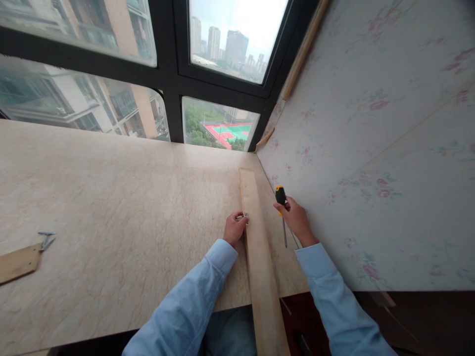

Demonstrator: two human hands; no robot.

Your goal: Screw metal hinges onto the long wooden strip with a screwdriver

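Board (pixel 258 237) lengthwise to the window (pixel 168 99), screwdriver (pixel 281 196) to its right

Board: over marbled ledge (pixel 129 198), long axis window-to-person, running past the near edge. Screwdriver: handle windowward, shaft toward person.
Left hand (pixel 234 228): fingers pinching small metal piece (pixel 245 215) at board's left edge. Right hand (pixel 295 219): gripping screwdriver handle, apart from board.
Well left of board, wooden piece (pixel 20 262) and metal fasteners (pixel 46 233) on ledge; right of it, floral wall (pixel 389 148).

- Pale daylight enters through the window (pixel 237 29)
- Soft glare brightens the worktop (pixel 148 198) near the glass
- Distant towers (pixel 236 47) look hazy
- Wide-angle distortion stretches the outer edges
- Top-right corner darkens
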